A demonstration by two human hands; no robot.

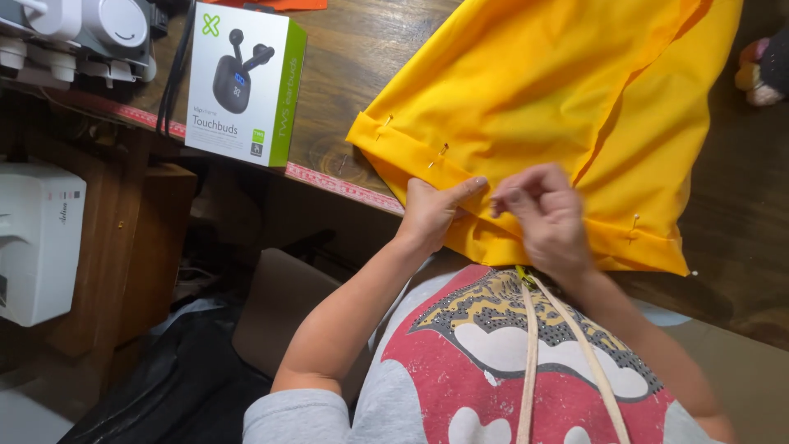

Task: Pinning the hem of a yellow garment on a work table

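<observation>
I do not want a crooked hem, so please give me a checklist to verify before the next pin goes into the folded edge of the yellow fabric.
1. Fold held down: ok. The left hand presses the folded hem of the yellow fabric with the thumb stretched along it.
2. Right hand at the fold: ok, fingers pinched beside the left thumb.
3. Pin in the right fingers: cannot tell, too small to see.
4. Pins already in the hem: ok, one pin on the left part, another on the right part.
5. Fabric supported by the wooden table: ok, though the hem lies at the table edge.
6. Fold even in width: cannot tell, the hands cover the middle.
</observation>
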